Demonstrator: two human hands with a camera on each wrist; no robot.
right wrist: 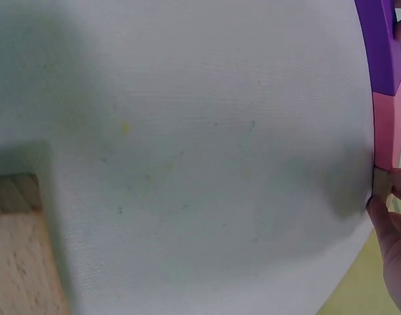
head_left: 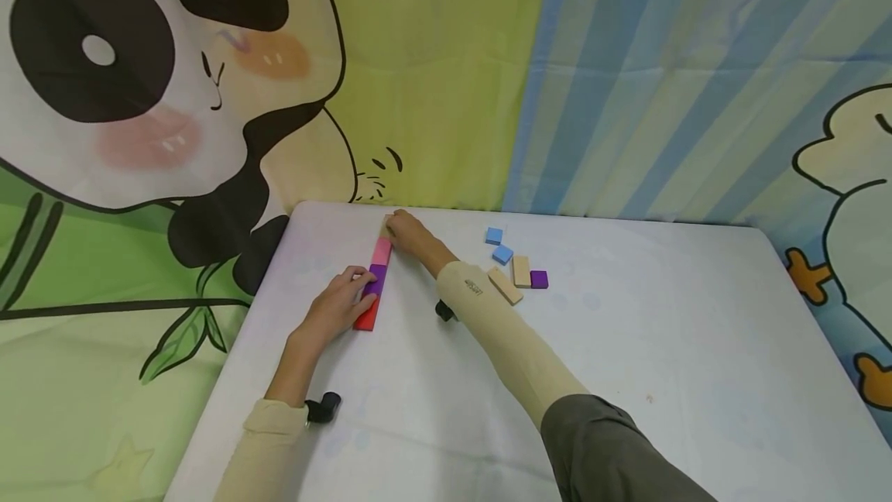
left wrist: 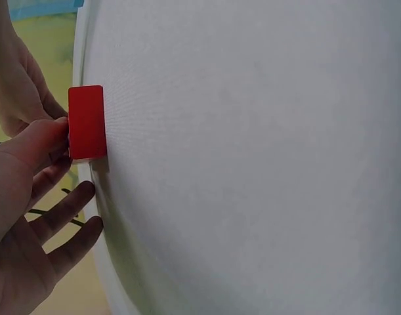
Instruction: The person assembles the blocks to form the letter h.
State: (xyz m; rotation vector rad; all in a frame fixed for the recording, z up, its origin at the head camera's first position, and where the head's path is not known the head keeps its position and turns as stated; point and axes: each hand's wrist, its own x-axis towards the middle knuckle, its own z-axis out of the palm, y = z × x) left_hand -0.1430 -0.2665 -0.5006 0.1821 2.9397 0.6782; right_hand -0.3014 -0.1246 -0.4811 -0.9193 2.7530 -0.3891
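A straight row of blocks lies at the table's left: a red block point(head_left: 365, 318) nearest, then a purple block point(head_left: 377, 279), a pink block point(head_left: 382, 251) and a wooden block point(right wrist: 381, 183) at the far end. My right hand point(head_left: 414, 237) pinches the wooden block between thumb and finger, against the pink block's end. On the row's left side, my left hand point(head_left: 337, 303) touches the purple block with thumb and forefinger, its other fingers loose. The left wrist view shows the red block point(left wrist: 87, 122) end-on, partly hiding the left hand's fingers.
Right of the row lie two light blue blocks point(head_left: 494, 236), two wooden blocks point(head_left: 521, 271) and a small purple block point(head_left: 539, 280). The white table point(head_left: 627, 316) ends just beyond the row, against a printed cloth point(head_left: 432, 84).
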